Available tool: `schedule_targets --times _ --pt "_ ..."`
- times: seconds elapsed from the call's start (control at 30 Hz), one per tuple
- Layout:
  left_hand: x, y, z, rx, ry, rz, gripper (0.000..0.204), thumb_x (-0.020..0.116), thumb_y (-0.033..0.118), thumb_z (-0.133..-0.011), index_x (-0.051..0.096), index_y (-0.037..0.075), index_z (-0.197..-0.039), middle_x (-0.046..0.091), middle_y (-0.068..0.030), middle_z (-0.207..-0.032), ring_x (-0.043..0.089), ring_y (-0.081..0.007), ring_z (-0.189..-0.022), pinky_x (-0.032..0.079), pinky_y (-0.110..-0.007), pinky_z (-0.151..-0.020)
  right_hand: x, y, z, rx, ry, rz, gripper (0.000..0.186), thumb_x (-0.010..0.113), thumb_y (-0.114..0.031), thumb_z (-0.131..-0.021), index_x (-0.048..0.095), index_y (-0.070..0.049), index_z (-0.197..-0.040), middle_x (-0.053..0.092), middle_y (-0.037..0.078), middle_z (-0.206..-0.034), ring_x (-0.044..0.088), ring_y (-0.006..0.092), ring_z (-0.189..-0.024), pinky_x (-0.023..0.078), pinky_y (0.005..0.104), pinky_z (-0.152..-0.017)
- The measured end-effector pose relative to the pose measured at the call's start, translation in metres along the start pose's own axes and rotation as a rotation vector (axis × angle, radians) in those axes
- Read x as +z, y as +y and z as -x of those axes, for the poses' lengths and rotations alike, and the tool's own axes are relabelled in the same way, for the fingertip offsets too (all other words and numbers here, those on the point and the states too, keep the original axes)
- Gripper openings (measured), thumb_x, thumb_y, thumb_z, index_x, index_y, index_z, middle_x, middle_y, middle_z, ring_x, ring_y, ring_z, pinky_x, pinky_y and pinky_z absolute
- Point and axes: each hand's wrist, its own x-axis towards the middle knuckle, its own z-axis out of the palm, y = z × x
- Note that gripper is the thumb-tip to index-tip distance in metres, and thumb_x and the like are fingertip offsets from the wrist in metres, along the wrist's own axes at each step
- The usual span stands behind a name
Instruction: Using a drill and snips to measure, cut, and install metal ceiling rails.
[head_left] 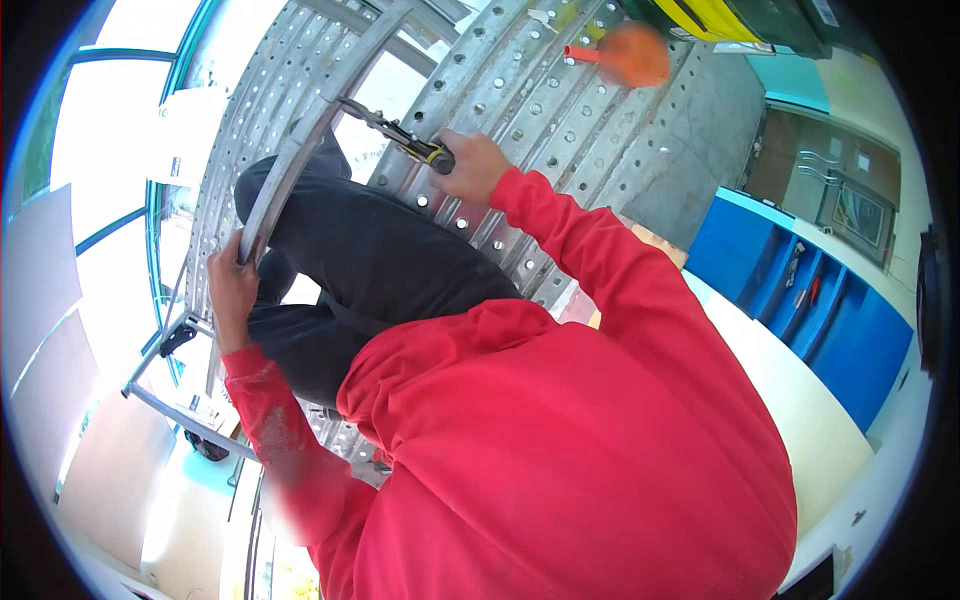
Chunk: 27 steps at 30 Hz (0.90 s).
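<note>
My right hand (475, 168) is closed round the handle of a pliers-like hand tool (400, 133) with black and yellow grips and a long grey metal front. The tool's tip points left and meets or nearly meets a grey metal tube rail (300, 150); I cannot tell whether they touch. Lower down on the same rail, my left hand (230, 285) wraps round the tube. One of my legs in dark trousers (360, 235) lies across, partly beyond the rail. Both arms wear red sleeves.
A perforated metal platform (520, 110) spreads beneath me. On it lies a blurred orange round object (636, 55) with a red tubular end. A green container (775, 25) with a yellow band stands at the far right. Blue shelving (735, 250) is to the right; more tubing (190, 415) runs lower left.
</note>
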Motion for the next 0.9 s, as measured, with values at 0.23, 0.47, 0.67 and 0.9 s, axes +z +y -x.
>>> schedule_targets --times 0.23,0.47,0.67,0.9 --pt "-0.007 0.006 -0.010 -0.010 -0.058 0.058 0.025 0.061 0.017 -0.087 0.063 -0.004 -0.101 0.060 -0.0276 -0.072 0.061 -0.0434 -0.069 0.046 -0.042 -0.063 -0.026 -0.025 -0.002 0.051 -0.152 0.044 0.044 0.063 -0.033 -0.069 0.060 0.004 -0.093 0.063 0.027 -0.081 0.063 0.0417 -0.082 0.050 0.0438 -0.076" --pt "-0.011 0.011 -0.001 0.016 0.000 0.078 0.025 0.061 0.016 -0.087 0.063 -0.004 -0.101 0.060 -0.0270 -0.072 0.062 -0.0418 -0.069 0.046 -0.041 -0.062 -0.021 -0.028 -0.003 0.054 -0.115 -0.006 0.041 0.064 -0.029 -0.069 0.061 0.003 -0.094 0.063 0.027 -0.083 0.062 0.0425 -0.085 0.049 0.0445 -0.078" --pt "0.000 0.008 0.001 0.108 0.043 0.020 0.025 0.062 0.015 -0.085 0.064 -0.003 -0.102 0.060 -0.0265 -0.071 0.062 -0.0416 -0.068 0.045 -0.042 -0.060 -0.011 -0.018 0.006 0.052 -0.058 0.027 0.038 0.065 -0.029 -0.069 0.058 0.003 -0.088 0.062 0.027 -0.078 0.062 0.0433 -0.081 0.049 0.0459 -0.075" --pt "0.006 -0.011 0.003 -0.014 0.026 0.046 0.026 0.064 0.019 -0.083 0.065 0.003 -0.103 0.060 -0.0261 -0.074 0.061 -0.0426 -0.074 0.045 -0.045 -0.062 -0.019 -0.028 0.046 0.171 -0.184 -0.050 0.046 0.066 -0.034 -0.071 0.055 0.003 -0.097 0.061 0.027 -0.091 0.060 0.0415 -0.088 0.048 0.0446 -0.078"
